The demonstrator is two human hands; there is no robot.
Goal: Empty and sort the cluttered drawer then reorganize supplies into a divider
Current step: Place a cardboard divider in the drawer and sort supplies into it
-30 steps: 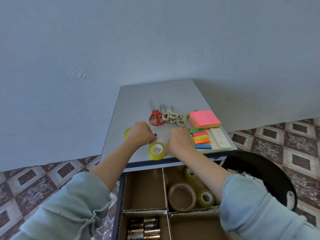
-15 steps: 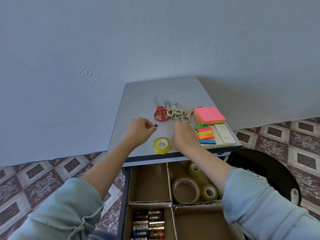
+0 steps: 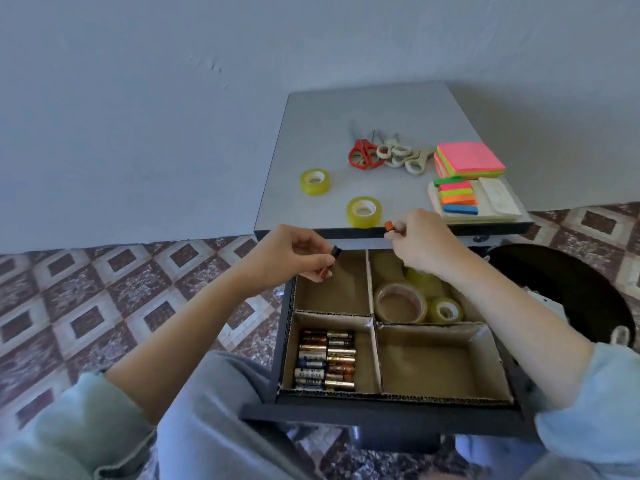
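The open drawer holds a cardboard divider (image 3: 373, 317) with four compartments. Batteries (image 3: 325, 360) fill the near left one, and tape rolls (image 3: 400, 304) lie in the far right one. My left hand (image 3: 292, 256) pinches a small dark battery-like object (image 3: 335, 252) above the far left compartment. My right hand (image 3: 420, 239) grips a small object with an orange tip (image 3: 389, 226) at the desk's front edge. Two yellow tape rolls (image 3: 364, 211) (image 3: 314, 181) sit on the desk top (image 3: 408, 109).
Scissors (image 3: 388, 155), a pink sticky-note pad (image 3: 467, 161) and coloured flag notes (image 3: 457, 198) lie further back on the desk. A black round chair seat (image 3: 571, 292) stands at the right. Patterned floor tiles spread to the left.
Both hands have pulled back from the desk top toward the drawer, each holding a small object. The camera has tilted down, showing more of the divider and a second tape roll.
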